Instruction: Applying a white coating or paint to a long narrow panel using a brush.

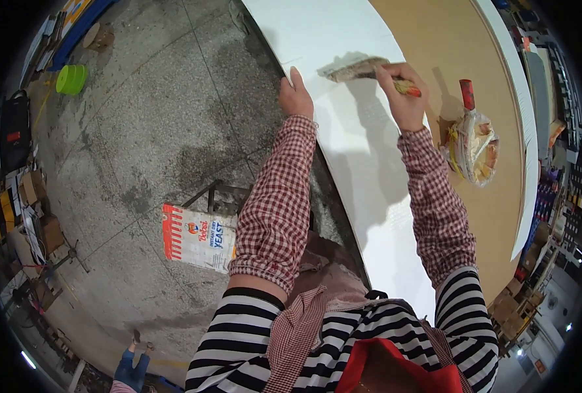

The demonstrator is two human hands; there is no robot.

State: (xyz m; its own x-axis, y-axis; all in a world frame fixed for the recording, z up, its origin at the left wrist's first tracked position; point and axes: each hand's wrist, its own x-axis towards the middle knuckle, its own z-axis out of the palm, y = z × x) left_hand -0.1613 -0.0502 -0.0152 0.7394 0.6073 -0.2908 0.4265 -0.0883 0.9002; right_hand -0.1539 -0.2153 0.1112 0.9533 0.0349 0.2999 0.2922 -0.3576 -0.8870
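A white sheet [383,177] lies over a tan board [435,39]. My left hand [296,98] is closed at the sheet's left edge, thumb stretched along the top and the other fingers mostly hidden. In my right hand [401,92] is a wide paintbrush [363,67] with a red-tipped handle, gripped near the bristles. Its pale, coated bristles are on or just above the sheet; I cannot tell which. To the right, a plastic-lined tub [478,154] with pale residue stands on the tan board. A red handle [466,93] sticks up from it.
Grey speckled floor [147,118] stretches along the left, with a green tub [72,79] farther off. Beside my left forearm, a printed red-and-white bag [199,237] hangs by a dark metal frame [219,191]. Another person [130,373] is at the lower left. Stacked goods [569,190] line the right.
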